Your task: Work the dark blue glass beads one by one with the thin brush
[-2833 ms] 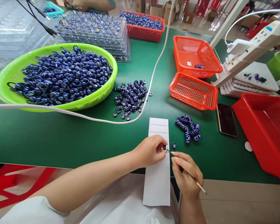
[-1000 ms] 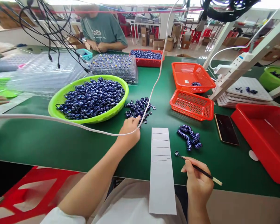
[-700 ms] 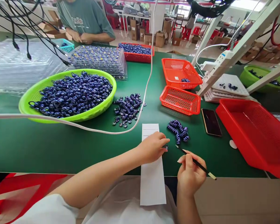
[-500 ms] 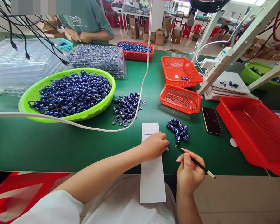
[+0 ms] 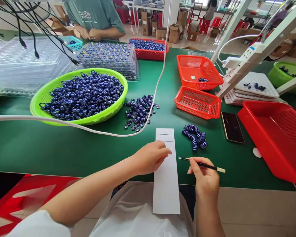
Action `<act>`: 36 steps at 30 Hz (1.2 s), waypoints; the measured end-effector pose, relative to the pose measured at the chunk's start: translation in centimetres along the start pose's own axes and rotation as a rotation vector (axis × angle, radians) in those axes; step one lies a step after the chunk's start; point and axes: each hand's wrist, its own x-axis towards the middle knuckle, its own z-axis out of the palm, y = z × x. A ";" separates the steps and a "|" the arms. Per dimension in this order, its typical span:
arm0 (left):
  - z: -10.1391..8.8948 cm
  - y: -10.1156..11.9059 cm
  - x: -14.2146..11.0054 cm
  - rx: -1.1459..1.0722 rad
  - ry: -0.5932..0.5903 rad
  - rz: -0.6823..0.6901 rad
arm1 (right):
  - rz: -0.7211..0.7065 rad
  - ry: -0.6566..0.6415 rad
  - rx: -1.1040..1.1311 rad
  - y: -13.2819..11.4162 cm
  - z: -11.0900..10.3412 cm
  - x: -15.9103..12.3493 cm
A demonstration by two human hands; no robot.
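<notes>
My left hand is over a white paper strip marked with several dark lines. Its fingers are bent and drawn together; whatever they may pinch is hidden. Just right of the strip, my right hand grips a slim black tool with a small metal tip and a cream end, the tip pointing left toward the strip. Beyond that hand lies a curved row of small glossy dark-blue pieces. A loose pile of similar pieces sits farther left on the green table.
A lime-green basket heaped with dark-blue looped pieces stands left. A white cable crosses the table. Red baskets, a phone and a red bin are right. A person is across the table, beside stacked clear trays.
My left hand has drawn back leftward from the strip's right edge, and the small dark thing at its fingertips is no longer visible. The black tool has turned closer to level. The view has shifted slightly.
</notes>
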 end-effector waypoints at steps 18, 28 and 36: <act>1.6 -1.2 -2.5 0.170 -0.109 0.110 | 0.054 -0.138 -0.268 -1.0 0.9 -0.2; 1.5 -1.1 -2.5 0.173 -0.114 0.093 | 0.058 -0.141 -0.313 -0.9 1.0 -0.1; 1.5 -1.1 -2.6 0.116 -0.098 0.071 | 0.072 -0.056 -0.079 -0.3 0.7 0.0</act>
